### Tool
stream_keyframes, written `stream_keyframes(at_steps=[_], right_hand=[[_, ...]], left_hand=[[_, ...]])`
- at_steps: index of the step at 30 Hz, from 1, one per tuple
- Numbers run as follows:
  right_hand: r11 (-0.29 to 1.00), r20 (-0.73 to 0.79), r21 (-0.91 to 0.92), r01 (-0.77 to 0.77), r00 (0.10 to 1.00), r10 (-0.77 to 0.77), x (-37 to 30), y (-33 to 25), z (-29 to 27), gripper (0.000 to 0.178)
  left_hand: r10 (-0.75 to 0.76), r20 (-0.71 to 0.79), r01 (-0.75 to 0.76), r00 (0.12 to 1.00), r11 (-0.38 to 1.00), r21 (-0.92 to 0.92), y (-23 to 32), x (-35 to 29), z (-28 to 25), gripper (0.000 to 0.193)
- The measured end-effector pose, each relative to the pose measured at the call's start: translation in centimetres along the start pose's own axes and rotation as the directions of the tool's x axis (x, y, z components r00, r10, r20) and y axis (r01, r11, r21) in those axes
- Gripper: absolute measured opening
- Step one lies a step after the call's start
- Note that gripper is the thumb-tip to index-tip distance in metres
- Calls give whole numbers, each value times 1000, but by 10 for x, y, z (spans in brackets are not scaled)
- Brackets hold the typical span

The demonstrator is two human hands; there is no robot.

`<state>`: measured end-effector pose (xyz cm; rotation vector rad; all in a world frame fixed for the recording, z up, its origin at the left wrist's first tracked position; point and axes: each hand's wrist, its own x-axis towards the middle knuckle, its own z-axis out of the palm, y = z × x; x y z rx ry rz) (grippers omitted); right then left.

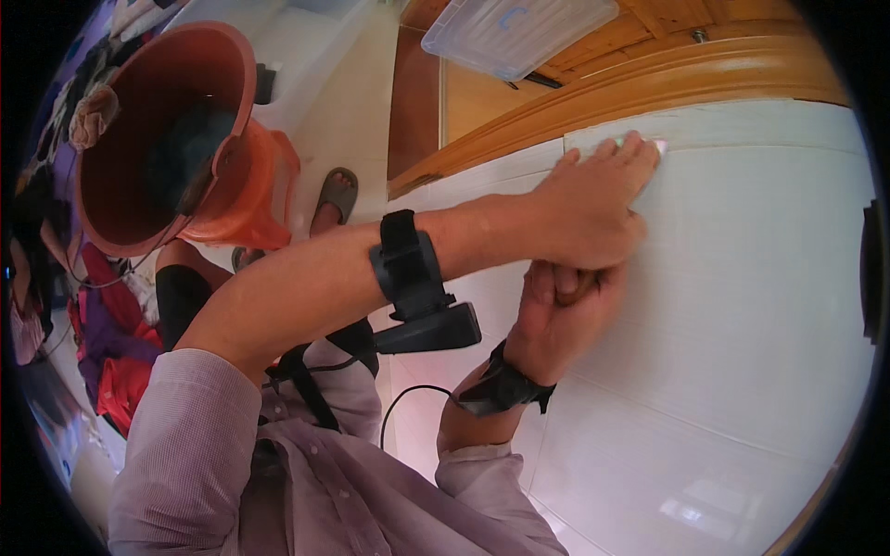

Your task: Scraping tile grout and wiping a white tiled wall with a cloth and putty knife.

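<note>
My left arm reaches across to the white tiled wall. There my left hand lies flat, fingers stretched out toward the upper edge of the tiles. Past its fingertips shows a small pale pink-and-green bit, too little of it to name. Just below, my right hand is closed, its fingers curled up close under the left palm. Whatever the right fingers hold, if anything, is hidden. Both wrists wear black straps, and a black device hangs at the left one.
A large red-brown bucket with dark water rests on an orange stool at the left. Piled clothes lie beside it. A wooden frame borders the tiles, with a clear plastic lid beyond. A slippered foot stands near the stool.
</note>
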<state>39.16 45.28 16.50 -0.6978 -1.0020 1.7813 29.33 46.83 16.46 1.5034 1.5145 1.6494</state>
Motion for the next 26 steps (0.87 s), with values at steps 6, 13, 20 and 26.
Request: stream_keyframes(at_steps=[6,13,20,26], right_hand=[[999,64,-30,19,998,-17,-1,-19,4,23],[995,43,-94,37,999,-33,5,-6,1,19],[999,74,20,-43,996,42,25,0,-22,18],[969,336,-244,-31,935,115,54,-14,-26,36]], left_hand=[[79,-58,-77,995,996,32,17,9,-1,70],[34,-135,-28,990,999,42,1,10,5,56],[34,-111,-24,993,995,95,-9,13,7,43],[94,-368,56,925,924,377,-8,4,-9,32]])
